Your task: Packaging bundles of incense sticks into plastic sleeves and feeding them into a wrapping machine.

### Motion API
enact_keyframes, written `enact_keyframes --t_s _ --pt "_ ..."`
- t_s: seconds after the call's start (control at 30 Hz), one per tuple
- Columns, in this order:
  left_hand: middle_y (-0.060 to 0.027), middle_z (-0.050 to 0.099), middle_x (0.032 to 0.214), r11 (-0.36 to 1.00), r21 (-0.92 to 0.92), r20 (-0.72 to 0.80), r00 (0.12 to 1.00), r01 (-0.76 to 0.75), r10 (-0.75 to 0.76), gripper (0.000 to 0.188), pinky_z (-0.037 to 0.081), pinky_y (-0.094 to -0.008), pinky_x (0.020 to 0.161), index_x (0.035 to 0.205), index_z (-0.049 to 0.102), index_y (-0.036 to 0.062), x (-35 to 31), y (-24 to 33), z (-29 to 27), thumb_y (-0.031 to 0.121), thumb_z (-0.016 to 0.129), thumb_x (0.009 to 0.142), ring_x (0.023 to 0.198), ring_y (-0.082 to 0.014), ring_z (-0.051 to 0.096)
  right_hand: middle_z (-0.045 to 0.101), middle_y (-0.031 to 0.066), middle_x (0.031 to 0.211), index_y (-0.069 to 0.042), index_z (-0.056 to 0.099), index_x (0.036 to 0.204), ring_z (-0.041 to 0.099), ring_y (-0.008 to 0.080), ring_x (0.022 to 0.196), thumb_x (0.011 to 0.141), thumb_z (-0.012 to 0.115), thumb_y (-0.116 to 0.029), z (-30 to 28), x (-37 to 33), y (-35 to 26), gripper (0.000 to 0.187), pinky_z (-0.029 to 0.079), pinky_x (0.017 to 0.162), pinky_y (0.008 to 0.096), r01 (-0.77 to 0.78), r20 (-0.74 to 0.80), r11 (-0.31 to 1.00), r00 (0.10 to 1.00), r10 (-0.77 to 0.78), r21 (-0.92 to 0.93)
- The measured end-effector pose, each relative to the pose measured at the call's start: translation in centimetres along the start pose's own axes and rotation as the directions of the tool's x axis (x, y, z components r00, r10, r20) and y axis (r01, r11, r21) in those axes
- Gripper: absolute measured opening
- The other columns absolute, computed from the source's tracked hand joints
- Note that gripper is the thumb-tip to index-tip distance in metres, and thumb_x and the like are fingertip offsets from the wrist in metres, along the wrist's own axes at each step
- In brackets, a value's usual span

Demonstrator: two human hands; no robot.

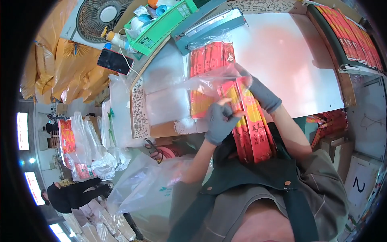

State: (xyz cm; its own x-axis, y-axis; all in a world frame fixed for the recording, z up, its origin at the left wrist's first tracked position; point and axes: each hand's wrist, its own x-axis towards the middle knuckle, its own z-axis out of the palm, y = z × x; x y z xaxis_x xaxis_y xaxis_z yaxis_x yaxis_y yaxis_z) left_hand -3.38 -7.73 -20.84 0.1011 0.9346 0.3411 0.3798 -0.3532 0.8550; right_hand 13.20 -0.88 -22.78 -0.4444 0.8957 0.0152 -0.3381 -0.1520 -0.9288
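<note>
A bundle of long red and gold packets (253, 133) stands tilted in front of my apron. My right hand (263, 93), in a grey glove with its fingers partly hidden, grips the bundle's far right side. My left hand (221, 123), in a grey glove with bare fingertips, is closed at the bundle's left side, thumb and forefinger against the packets. A clear plastic bag (213, 78) stretches leftward from the bundle's upper end, close to both hands. Just beyond lie more red packets (211, 57) on the worktable, partly covered by the bag.
Flat clear bags (167, 103) lie on the white worktable (282, 52). A blue-grey metal device (209, 30) and a green crate (161, 28) stand at the back. Red packets fill a conveyor-like tray (348, 36) at right. A phone (115, 61) lies left; a person (64, 197) stands far left.
</note>
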Motion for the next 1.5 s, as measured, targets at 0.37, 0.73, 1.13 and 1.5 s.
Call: enact_keyframes --t_s 0.37,0.73,1.13,1.5 --pt "-0.0020 0.054 0.065 0.913 0.208 0.547 0.815 -0.352 0.190 0.022 0.043 -0.0355 0.055 0.070 0.058 0.0145 -6.1 1.6 -2.5 0.027 0.075 0.063 0.064 -0.0219 0.054 0.030 0.0130 0.138 0.000 0.027 0.135 0.028 0.0214 0.126 0.084 0.055 -0.032 -0.3 -14.2 2.6 0.066 0.022 0.105 0.0331 -0.005 0.127 0.826 0.988 0.093 -0.564" --pt "-0.0135 0.049 0.065 0.878 -0.281 0.618 0.773 0.386 -0.142 0.029 0.041 -0.0330 0.060 0.077 0.055 0.0013 -4.2 1.6 -2.7 0.028 0.057 0.086 0.063 -0.0204 0.051 0.052 0.0120 0.107 0.001 0.043 0.122 0.048 0.0211 0.103 0.084 0.052 -0.018 -1.6 -18.4 -0.6 0.043 0.039 0.088 0.0348 -0.228 -0.265 0.772 0.961 0.080 -0.593" --pt "-0.0100 0.051 0.059 0.597 -0.642 -0.002 0.780 -0.481 0.626 0.019 0.042 -0.0295 0.051 0.075 0.048 0.0035 15.8 15.9 -8.4 0.017 0.059 0.082 0.059 -0.0136 0.058 0.056 0.0087 0.091 0.001 0.054 0.101 0.052 0.0146 0.077 0.089 0.052 -0.013 -5.2 -9.6 -25.5 0.019 0.040 0.069 0.0241 0.024 0.055 -0.060 0.796 -0.603 -0.998" --pt "-0.0036 0.055 0.068 0.479 0.433 0.123 0.577 -0.763 0.808 0.015 0.042 -0.0355 0.047 0.068 0.056 0.0141 12.5 15.4 -7.5 0.028 0.062 0.067 0.064 -0.0225 0.056 0.054 0.0186 0.098 0.000 0.054 0.101 0.051 0.0351 0.097 0.068 0.068 -0.026 1.8 -3.6 -19.7 0.044 0.040 0.084 0.0424 0.404 0.547 -0.403 0.759 -0.353 -0.821"
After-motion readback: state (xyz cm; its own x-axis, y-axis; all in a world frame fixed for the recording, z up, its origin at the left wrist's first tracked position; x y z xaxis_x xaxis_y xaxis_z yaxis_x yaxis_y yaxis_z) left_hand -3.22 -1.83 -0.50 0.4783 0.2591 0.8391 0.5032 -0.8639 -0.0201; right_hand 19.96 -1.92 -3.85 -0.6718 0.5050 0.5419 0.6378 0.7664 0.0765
